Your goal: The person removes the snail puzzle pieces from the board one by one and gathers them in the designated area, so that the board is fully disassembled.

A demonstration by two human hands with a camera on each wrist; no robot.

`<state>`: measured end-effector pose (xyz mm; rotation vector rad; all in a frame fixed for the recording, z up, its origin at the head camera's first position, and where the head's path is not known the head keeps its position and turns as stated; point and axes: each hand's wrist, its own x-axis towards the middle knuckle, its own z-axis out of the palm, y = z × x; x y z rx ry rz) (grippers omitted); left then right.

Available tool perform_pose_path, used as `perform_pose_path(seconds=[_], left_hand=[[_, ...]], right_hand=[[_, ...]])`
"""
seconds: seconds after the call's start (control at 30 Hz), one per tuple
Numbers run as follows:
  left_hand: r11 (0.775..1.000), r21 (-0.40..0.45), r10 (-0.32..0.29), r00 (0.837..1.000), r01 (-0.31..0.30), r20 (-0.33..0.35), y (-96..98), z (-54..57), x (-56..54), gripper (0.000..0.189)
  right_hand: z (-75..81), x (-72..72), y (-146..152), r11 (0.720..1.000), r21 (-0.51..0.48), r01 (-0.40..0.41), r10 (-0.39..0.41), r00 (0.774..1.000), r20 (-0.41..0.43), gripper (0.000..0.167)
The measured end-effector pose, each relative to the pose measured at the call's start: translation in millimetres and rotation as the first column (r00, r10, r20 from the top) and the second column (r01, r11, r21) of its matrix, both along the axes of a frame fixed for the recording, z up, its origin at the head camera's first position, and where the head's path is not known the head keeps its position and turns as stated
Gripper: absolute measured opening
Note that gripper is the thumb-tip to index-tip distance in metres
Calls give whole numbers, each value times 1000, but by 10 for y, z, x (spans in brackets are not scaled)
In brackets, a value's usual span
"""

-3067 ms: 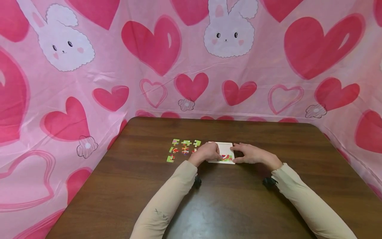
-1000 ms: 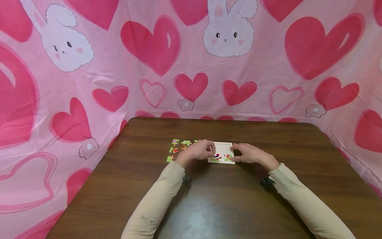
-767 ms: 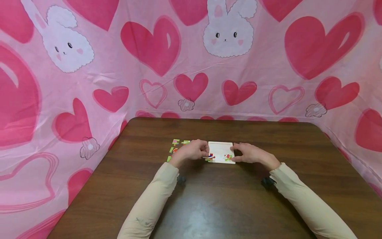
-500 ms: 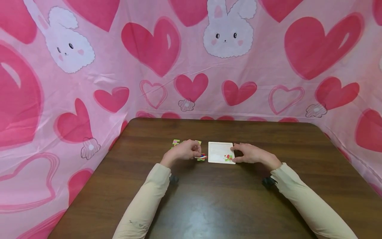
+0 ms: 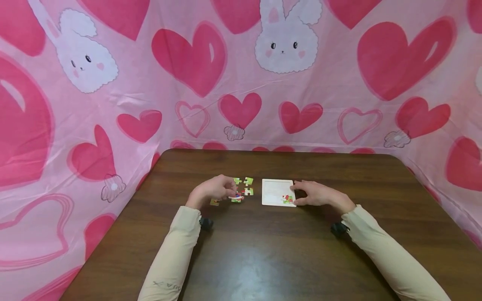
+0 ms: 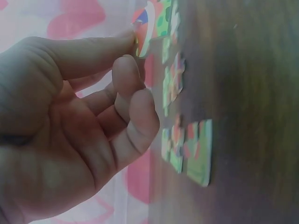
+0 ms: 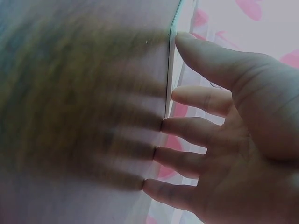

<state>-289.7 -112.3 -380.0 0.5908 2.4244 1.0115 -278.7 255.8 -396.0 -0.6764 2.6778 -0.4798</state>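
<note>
My left hand (image 5: 214,188) hovers over the loose jigsaw pieces on the table's left part, pinching a jigsaw piece (image 6: 149,28) between thumb and finger. That piece is red, blue, white and green; its far side is hidden in the left wrist view. A shallow white puzzle tray (image 5: 272,193) lies flat to the right, with a red and green piece (image 5: 288,200) in its near right corner. At the tray's right edge my right hand (image 5: 318,193) rests with fingers spread, fingertips on the table and thumb by the rim (image 7: 174,65).
Several loose jigsaw pieces lie about the left hand, among them one at the back (image 5: 248,181), one to the right (image 5: 247,191) and one at the near left (image 5: 214,202). The brown wooden table (image 5: 286,251) meets a pink heart-patterned cloth (image 5: 331,96) behind.
Lifted from the tray's near side, the pinched jigsaw piece has travelled left with my left hand to the loose pieces. My right hand has stayed at the tray's right edge.
</note>
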Motion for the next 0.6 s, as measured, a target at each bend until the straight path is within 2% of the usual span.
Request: perform_pose_path(seconds=[0.1, 0.23, 0.47, 0.6], left_hand=[[1000, 5, 14, 999, -14, 39, -61, 10, -1, 4], [999, -39, 10, 999, -8, 49, -114, -5, -17, 3], [995, -102, -14, 999, 17, 31, -140, -67, -60, 8], [993, -117, -10, 1000, 11, 9, -135, -72, -61, 6]], right_hand=[[-3, 3, -2, 1000, 8, -4, 4, 1000, -2, 65], [-4, 3, -9, 1000, 19, -12, 12, 1000, -10, 64], [-12, -4, -5, 1000, 16, -9, 9, 1000, 2, 66], [2, -7, -4, 1000, 17, -14, 14, 1000, -1, 67]])
